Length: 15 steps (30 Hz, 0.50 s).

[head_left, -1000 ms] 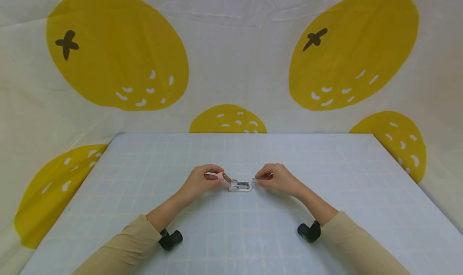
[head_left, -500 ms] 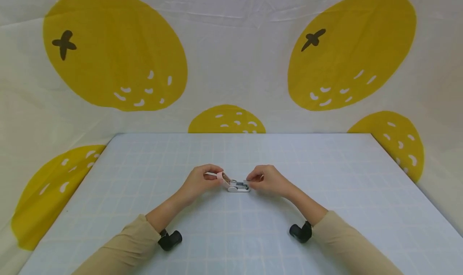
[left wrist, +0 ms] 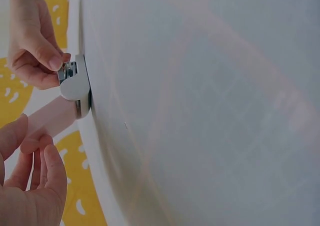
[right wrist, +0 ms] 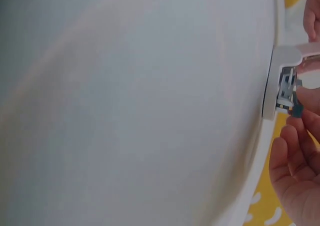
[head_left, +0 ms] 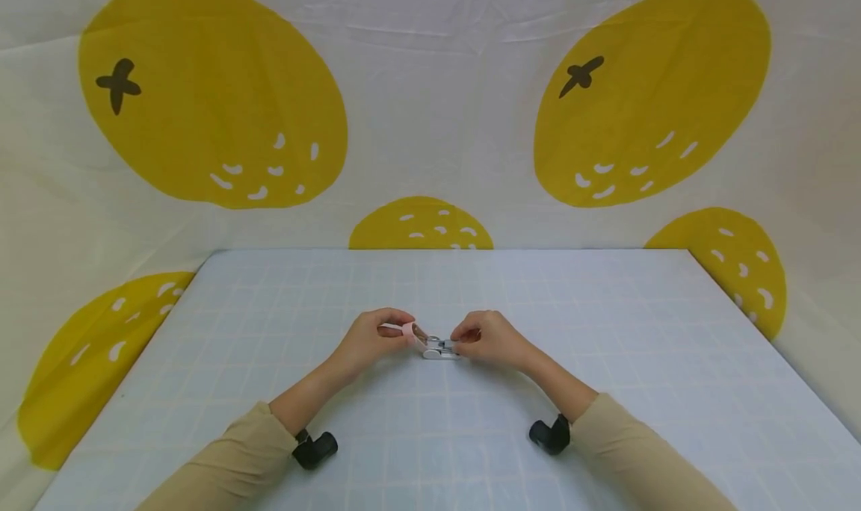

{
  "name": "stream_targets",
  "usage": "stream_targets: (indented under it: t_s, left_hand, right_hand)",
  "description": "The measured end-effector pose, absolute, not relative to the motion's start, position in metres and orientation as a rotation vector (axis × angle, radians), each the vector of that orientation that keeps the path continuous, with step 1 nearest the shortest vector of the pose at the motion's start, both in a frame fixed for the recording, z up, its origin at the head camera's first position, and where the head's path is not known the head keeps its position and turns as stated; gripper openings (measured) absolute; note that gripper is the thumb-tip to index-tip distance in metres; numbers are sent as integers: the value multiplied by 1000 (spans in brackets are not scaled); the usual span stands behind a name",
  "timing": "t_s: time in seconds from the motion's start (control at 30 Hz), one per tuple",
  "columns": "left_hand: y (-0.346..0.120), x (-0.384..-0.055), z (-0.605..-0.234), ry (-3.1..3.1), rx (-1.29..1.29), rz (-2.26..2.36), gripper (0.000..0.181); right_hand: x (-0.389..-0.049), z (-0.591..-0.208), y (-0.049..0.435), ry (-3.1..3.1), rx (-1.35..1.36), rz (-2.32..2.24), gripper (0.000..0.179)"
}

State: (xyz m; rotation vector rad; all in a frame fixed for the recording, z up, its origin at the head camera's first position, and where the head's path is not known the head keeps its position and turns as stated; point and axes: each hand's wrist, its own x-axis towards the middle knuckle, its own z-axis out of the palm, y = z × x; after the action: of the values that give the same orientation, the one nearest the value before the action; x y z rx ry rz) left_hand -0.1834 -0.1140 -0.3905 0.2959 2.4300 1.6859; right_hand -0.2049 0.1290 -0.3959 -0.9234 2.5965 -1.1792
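Note:
A small pink and white stapler [head_left: 436,354] lies mid-table, its pink lid [left wrist: 52,117] swung up to the left from the white base [left wrist: 75,89]. My left hand [head_left: 368,341] holds the end of that lid between thumb and fingers. A short grey strip of staples [right wrist: 297,109] is pinched between the thumb and fingers of my right hand [head_left: 494,338], right at the metal channel [right wrist: 286,85] of the base. Fingers cover most of the strip. The right hand hides the base's right end in the head view.
The table [head_left: 430,436] wears a pale blue checked cover. Behind it hangs a white cloth [head_left: 440,107] with yellow fruit prints. A black wrist camera [head_left: 316,450] sits under the left wrist, and another camera [head_left: 550,435] under the right.
My right hand has moved left with the staple strip, from just beyond the stapler's right end to over its channel. The left hand and the stapler have stayed nearly still.

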Motion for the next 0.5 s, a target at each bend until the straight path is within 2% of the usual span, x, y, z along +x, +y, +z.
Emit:
stream_targets:
  t_s: [0.5]
  left_hand:
    - [-114,-183,-391,2410,289,1702,32]
  right_hand:
    - [-206,-393,124,2635,-970,-1089,10]
